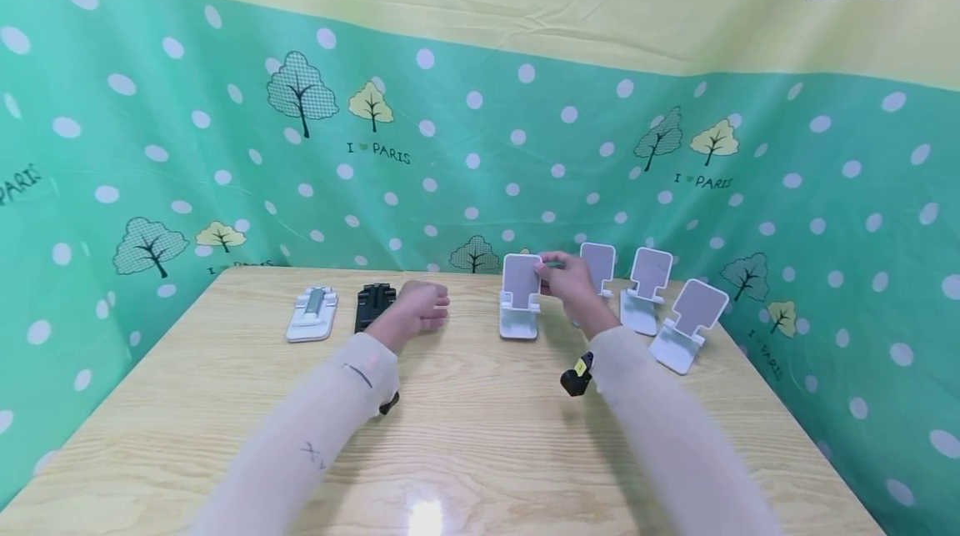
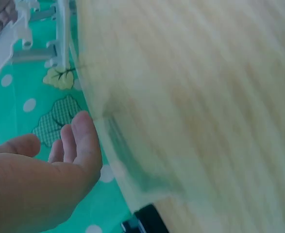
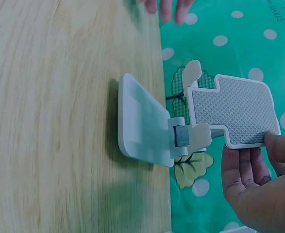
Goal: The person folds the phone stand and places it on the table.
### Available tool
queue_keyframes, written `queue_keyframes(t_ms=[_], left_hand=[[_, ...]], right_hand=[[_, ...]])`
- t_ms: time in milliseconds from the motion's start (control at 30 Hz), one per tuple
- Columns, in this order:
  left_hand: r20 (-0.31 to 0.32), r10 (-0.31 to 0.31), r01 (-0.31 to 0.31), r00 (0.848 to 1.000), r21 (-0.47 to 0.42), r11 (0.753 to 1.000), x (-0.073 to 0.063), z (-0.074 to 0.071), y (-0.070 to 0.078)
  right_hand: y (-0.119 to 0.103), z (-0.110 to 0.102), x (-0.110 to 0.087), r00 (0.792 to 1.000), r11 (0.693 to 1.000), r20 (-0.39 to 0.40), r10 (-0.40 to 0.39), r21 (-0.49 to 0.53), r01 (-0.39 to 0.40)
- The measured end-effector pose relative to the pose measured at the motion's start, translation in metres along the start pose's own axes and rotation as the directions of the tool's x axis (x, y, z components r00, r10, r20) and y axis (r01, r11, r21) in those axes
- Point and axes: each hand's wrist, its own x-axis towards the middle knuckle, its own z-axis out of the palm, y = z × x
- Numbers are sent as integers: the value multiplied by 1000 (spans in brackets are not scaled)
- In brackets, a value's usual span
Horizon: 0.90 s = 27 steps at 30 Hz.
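Phone stand (image 1: 519,323), probably light but stiff (the hinge (image 3: 182,136) may fold), is best held by its plate (image 3: 233,111), whose edge the right hand (image 1: 567,278) pinches; leftward of it, the left hand (image 1: 420,303) is relaxed, holding nothing.

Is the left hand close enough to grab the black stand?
Probably yes: the left hand looks free, and the black stand lies just beside it on the table, with nothing visible standing between them.

Both forearms (image 1: 300,436) extend forward. The left hand (image 1: 420,305) has loosely bent fingers (image 2: 86,143), thumb (image 2: 23,144) apart; the right hand (image 1: 570,282) pinches between thumb and fingers, whose partly hidden tips leave their curl uncertain.
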Motion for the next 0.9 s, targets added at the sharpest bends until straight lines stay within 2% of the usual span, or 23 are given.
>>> queue_keyframes(t_ms=[200,500,733,900], left_hand=[[19,-28,28,999,1,1000,2,14,-6],[95,-86,91,992,-51,995,2,31,-9],[199,-68,102,978,-168,981,-6,41,-12],[206,-36,95,978,-283,954,-10,50,-11]], right_hand=[[-3,10,-1,1000,1000,25,-10,25,10],[-8,22,-8,999,993,32,-34,110,31],[-17,25,-13,998,986,20,-52,161,48],[-24,26,-15,998,983,4,-56,176,54]])
